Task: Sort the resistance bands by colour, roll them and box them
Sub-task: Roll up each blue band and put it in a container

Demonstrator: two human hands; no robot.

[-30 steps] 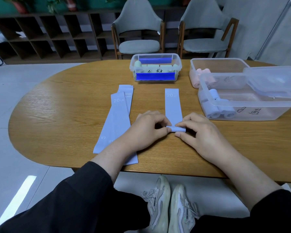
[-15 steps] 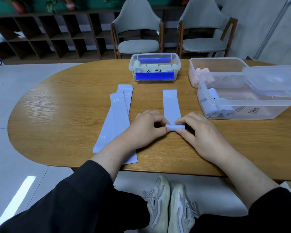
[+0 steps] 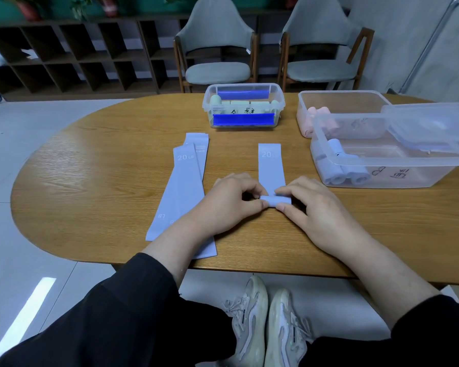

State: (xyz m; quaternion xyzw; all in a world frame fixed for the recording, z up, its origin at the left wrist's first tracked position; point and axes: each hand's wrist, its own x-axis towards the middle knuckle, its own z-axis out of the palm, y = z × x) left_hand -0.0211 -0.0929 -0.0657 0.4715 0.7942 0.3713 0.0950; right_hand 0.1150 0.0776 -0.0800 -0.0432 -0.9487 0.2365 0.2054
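left hand [image 3: 232,201] pinches left end of rolled part of pale lilac flat resistance band [image 3: 271,168] | right hand [image 3: 312,207] pinches its right end | band on oval wooden table [image 3: 104,186], unrolled length pointing away | spare lilac bands [image 3: 182,186] just left | clear plastic box [image 3: 382,178] with lilac rolls, right

Your hands [image 3: 231,205] [image 3: 318,215] meet at the table's [image 3: 90,181] near middle, pinching a roll [image 3: 276,201] from either side, its unrolled band [image 3: 270,165] running off toward 12 o'clock. At 10 o'clock lie flat bands [image 3: 182,192], overlapping, partly under your left forearm. One box [image 3: 243,105] stands at 12 o'clock, two more [image 3: 342,112] [image 3: 382,160] at 2 o'clock, the nearer in front of the farther, rolls in each.
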